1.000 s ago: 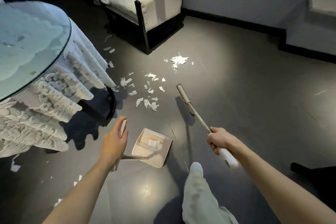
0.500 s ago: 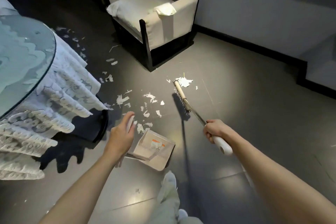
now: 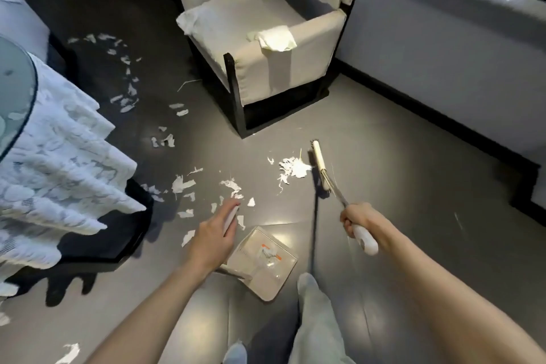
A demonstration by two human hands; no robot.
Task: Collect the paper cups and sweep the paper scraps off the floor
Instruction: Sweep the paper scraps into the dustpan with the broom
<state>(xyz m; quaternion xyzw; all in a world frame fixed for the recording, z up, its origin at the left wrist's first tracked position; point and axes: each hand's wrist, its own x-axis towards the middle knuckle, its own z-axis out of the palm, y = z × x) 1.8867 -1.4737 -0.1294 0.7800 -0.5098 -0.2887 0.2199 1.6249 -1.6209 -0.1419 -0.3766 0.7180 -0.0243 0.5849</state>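
Observation:
White paper scraps (image 3: 189, 186) lie scattered over the dark floor, with a denser pile (image 3: 294, 168) near the broom head (image 3: 319, 165). My right hand (image 3: 359, 220) grips the broom's white handle; the head rests on the floor just right of that pile. My left hand (image 3: 214, 235) holds the upright white handle of the beige dustpan (image 3: 263, 263), which sits on the floor in front of me with a few bits inside. No paper cups are in view.
A cream armchair (image 3: 266, 47) with a dark frame stands behind the scraps. A round glass table with a white lace cloth (image 3: 56, 162) fills the left. More scraps (image 3: 124, 80) trail off between them. A low wall ledge (image 3: 443, 47) runs along the right. My leg (image 3: 316, 322) is below.
I have stepped forward. The broom head swung from left of the pile to its right side. The dustpan moved forward with my left hand, closer to the scraps.

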